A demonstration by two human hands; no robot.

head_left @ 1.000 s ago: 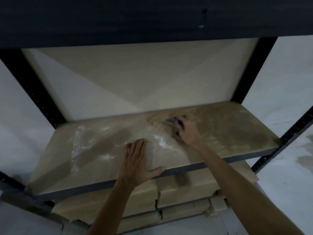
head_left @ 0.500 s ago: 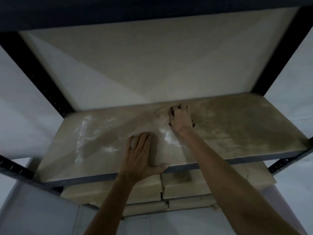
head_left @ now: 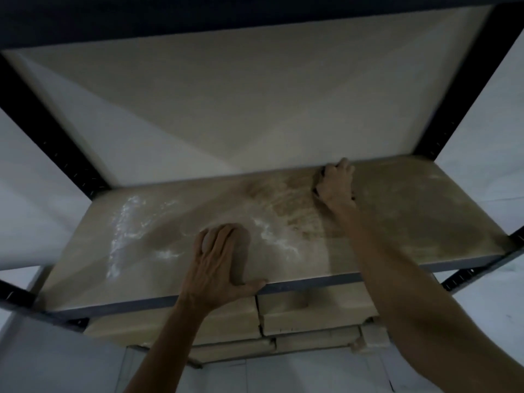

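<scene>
A tan shelf board [head_left: 158, 222] lies in a dark metal rack, with wet, shiny streaks on its left and middle and a darker, dusty patch on its right. My left hand [head_left: 218, 265] rests flat on the board near the front edge, fingers straight, thumb at the rim. My right hand [head_left: 336, 184] reaches to the back of the board, beside the wall, and presses a small dark cloth [head_left: 319, 181] that is mostly hidden beneath its fingers.
Black perforated uprights [head_left: 48, 131] stand at the left and right [head_left: 465, 89] of the rack. A dark shelf [head_left: 198, 12] hangs overhead. Stacked tan slabs [head_left: 317, 313] lie on the level below. White wall and floor surround the rack.
My right hand has moved with the cloth from the middle of the board toward the back right, leaving rubbed streaks. My left hand has stayed in place. The view has moved closer.
</scene>
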